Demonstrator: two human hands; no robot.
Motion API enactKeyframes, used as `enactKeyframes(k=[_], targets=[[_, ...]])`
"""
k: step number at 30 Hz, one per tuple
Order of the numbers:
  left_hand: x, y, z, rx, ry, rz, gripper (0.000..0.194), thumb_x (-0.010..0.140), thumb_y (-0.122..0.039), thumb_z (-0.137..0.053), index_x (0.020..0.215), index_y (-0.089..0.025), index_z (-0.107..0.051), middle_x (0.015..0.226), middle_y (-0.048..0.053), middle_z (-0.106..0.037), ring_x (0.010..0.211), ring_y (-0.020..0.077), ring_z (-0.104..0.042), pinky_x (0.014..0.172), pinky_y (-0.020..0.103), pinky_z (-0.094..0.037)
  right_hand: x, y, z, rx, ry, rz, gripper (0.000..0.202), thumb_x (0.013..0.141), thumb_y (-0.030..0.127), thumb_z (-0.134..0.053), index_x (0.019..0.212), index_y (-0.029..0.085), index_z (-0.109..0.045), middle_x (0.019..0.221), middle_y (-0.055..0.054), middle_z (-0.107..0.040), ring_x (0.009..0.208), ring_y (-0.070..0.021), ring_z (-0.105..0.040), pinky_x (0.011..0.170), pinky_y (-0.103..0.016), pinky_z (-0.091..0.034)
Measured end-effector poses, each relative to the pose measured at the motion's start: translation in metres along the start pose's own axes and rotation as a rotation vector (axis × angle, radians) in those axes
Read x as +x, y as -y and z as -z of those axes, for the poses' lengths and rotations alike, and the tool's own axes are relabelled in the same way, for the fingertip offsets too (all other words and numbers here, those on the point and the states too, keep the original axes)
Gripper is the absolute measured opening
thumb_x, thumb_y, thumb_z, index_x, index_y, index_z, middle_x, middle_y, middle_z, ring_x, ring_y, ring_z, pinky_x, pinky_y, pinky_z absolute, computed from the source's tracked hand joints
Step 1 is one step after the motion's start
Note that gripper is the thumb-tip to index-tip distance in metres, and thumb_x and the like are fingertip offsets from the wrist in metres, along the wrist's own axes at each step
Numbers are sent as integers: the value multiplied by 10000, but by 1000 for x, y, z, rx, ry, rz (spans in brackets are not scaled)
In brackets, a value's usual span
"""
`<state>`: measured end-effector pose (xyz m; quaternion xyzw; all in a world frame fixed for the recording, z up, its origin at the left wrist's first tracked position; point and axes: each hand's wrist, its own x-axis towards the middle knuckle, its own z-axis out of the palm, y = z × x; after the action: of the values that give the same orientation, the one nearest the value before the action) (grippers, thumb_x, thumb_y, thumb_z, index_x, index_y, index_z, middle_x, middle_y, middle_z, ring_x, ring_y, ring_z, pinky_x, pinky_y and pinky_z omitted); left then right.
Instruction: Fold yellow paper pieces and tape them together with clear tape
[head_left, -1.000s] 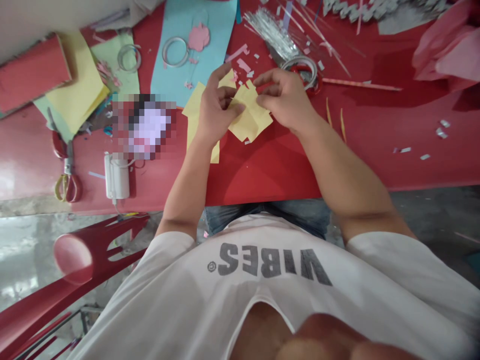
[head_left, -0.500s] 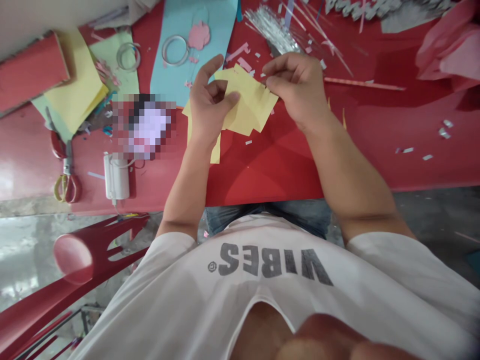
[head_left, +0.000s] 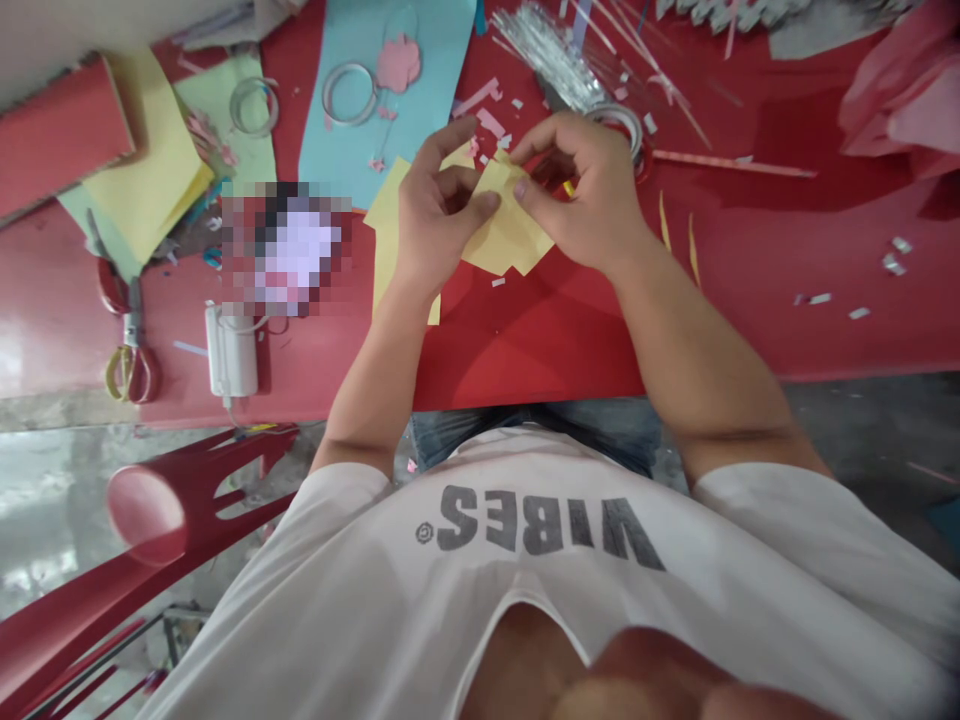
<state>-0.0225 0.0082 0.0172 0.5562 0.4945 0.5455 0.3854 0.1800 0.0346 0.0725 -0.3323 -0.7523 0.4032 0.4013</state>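
A small yellow paper piece (head_left: 506, 225) with notched edges is pinched between my two hands above the red table. My left hand (head_left: 442, 215) grips its left side, thumb on top and the other fingers curled behind. On the upper right side, my right hand (head_left: 581, 185) holds the same paper between thumb and index finger. Under my left hand lies another yellow paper sheet (head_left: 386, 240), partly covered by the wrist. Beyond my right hand a roll of tape (head_left: 628, 122) is partly hidden.
Blue paper (head_left: 322, 160) carries a ring of tape (head_left: 349, 93) and a pink paper flower (head_left: 399, 63). Scissors (head_left: 132, 340), a white power bank (head_left: 231, 350) and a blurred-out device lie left. Silvery strips (head_left: 551, 55) and a striped pink stick (head_left: 735, 164) are farther back.
My hands have come closer together on the yellow paper, which now shows less of its surface. My right hand has shifted left and down, uncovering the tape roll behind it.
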Motion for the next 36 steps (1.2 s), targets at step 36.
enactKeyframes(k=[36], targets=[[-15, -18, -19, 41, -120, -107, 280, 854, -323, -691, 1110, -424, -635, 1029, -23, -702, 862, 227, -668, 674, 402, -523, -1, -10, -6, 47, 11, -1, 127, 836, 300, -711, 783, 405, -662, 864, 38, -696, 784, -283, -654, 758, -476, -558]])
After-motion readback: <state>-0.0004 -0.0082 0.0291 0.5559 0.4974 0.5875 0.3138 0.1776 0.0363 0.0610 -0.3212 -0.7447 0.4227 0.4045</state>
